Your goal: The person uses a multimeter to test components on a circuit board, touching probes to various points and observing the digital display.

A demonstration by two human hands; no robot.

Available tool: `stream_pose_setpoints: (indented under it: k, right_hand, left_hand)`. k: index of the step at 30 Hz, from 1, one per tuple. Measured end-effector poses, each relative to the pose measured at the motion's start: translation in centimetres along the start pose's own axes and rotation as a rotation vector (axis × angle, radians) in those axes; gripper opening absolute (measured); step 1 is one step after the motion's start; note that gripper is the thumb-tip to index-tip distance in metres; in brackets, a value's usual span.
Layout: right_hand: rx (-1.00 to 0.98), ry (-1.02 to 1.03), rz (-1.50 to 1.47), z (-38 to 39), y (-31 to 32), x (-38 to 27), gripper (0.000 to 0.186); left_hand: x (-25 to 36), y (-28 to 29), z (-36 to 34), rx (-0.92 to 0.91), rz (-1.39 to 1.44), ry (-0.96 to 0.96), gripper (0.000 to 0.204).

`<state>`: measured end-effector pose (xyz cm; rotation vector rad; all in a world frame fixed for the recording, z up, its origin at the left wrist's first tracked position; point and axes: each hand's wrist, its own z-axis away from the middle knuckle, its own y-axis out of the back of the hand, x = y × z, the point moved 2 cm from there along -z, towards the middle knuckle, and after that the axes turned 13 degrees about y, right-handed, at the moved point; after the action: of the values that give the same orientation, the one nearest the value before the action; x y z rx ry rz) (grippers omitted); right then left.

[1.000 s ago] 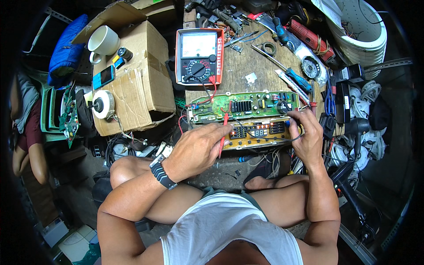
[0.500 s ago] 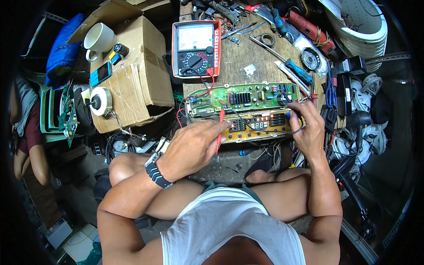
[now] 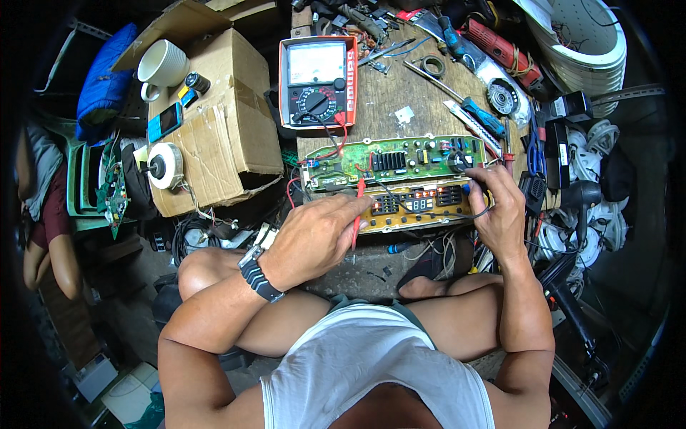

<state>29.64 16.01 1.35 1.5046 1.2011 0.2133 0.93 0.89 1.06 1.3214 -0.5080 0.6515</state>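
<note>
My left hand (image 3: 314, 232) is closed on a red test probe (image 3: 358, 214), which stands nearly upright at the left part of the yellow-brown display board (image 3: 400, 220). Red lights and digits glow on that board. Just beyond it lies a green circuit board (image 3: 343, 159) with a black finned heat sink (image 3: 389, 160). My right hand (image 3: 498, 207) is curled at the right end of both boards, its fingertips at the green one's edge. A black lead (image 3: 454, 215) runs to its fingers, and what they pinch is hidden. Behind the boards stands an analog multimeter (image 3: 314, 89) in an orange-edged box.
To the left, a cardboard box (image 3: 254, 107) carries a white mug (image 3: 163, 63), a blue phone (image 3: 165, 121) and a small motor (image 3: 166, 166). Screwdrivers (image 3: 480, 114), a tape roll (image 3: 432, 66) and a red power tool (image 3: 504, 53) lie at the far right. Another person's legs (image 3: 61, 250) show at left.
The view has shifted very slightly. Both hands keep their places at the boards, and the red probe stays in my left hand.
</note>
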Motion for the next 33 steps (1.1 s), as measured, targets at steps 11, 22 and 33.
stream_pose_setpoints:
  k: [11, 22, 33]
  right_hand:
    - [-0.008, 0.005, 0.002, 0.06, 0.02, 0.07, 0.025]
    - [-0.003, -0.002, -0.002, -0.06, -0.03, 0.04, 0.025]
    - [0.018, 0.017, -0.002, 0.02, -0.01, 0.00, 0.026]
  left_hand:
    - [0.28, 0.29, -0.03, -0.029, -0.018, 0.032, 0.037]
    - [0.03, 0.18, -0.06, -0.019, 0.002, 0.023, 0.038]
    - [0.00, 0.15, 0.01, -0.022, -0.004, 0.033, 0.038]
